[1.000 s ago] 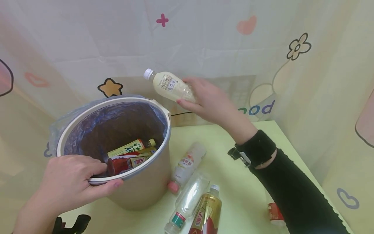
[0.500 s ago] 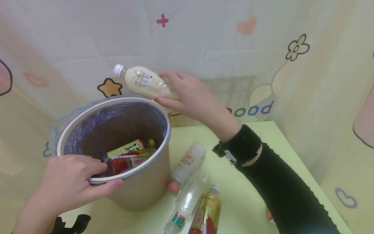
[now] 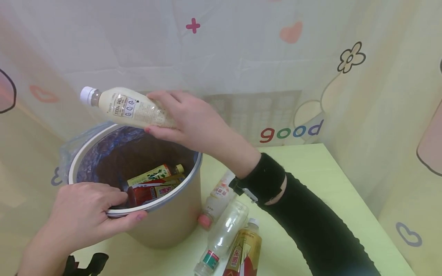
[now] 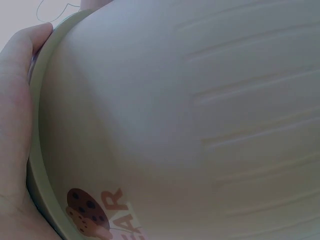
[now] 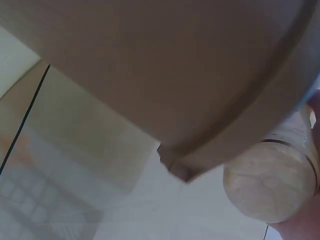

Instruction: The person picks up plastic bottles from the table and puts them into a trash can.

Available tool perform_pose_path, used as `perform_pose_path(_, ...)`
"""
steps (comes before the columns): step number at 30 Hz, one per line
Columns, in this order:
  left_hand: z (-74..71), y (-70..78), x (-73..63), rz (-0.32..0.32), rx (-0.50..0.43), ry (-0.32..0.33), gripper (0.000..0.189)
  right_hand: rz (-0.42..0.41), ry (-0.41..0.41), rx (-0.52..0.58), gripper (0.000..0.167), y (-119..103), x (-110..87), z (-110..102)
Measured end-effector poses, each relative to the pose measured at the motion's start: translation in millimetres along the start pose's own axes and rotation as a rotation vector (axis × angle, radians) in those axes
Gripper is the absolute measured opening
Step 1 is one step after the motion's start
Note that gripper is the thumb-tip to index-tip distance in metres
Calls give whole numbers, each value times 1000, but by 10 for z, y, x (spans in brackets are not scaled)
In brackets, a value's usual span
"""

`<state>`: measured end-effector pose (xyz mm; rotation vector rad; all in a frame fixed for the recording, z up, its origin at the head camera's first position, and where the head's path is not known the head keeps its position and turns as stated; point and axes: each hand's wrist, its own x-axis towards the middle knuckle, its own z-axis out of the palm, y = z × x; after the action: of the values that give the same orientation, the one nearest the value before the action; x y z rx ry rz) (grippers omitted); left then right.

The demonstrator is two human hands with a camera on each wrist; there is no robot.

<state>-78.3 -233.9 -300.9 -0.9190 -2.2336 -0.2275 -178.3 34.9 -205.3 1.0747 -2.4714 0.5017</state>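
Note:
A beige trash bin (image 3: 169, 226) lined with a bluish plastic bag (image 3: 103, 145) stands at the left of the table. My left hand (image 3: 83, 214) grips its near rim, thumb outside and fingers over the edge; the left wrist view shows the bin's outer wall (image 4: 140, 115). Above the bin's far rim, my right hand (image 3: 190, 122) holds a cream-coloured plastic bottle (image 3: 127, 107) by its lower half, white cap pointing left. In the right wrist view the bottle's base (image 5: 270, 182) shows beside the bin rim. Several drink bottles, among them a red-labelled bottle (image 3: 148, 193), lie inside the bin.
Right of the bin, a pink-capped bottle (image 3: 217, 195), a clear bottle (image 3: 224, 230) and a gold-and-red bottle (image 3: 246, 249) lie on the pale table (image 3: 304, 180). A patterned curtain (image 3: 241, 57) hangs behind.
My right hand has carried the cream-coloured bottle leftward, from right of the bin to above its opening. My left hand has stayed on the rim.

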Motion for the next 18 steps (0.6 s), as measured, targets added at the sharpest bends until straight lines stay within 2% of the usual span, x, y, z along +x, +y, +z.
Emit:
perform_pose_path(4, -3, -7, -7, -2, -5, -6, 64, -64, -22, -44, 70, -102, 59, 121)
perform_pose_path(11, 7, -11, -4, 0, -5, -6, 64, -48, -123, -83, 73, -133, 80, 339)
perform_pose_path(15, 9, -13, -1, 1, -13, -8, 63, -68, -160, -100, 67, -101, 55, 464)
perform_pose_path(18, 14, -17, -8, 14, -15, 14, 63, -72, -203, -91, 64, -99, 54, 521)
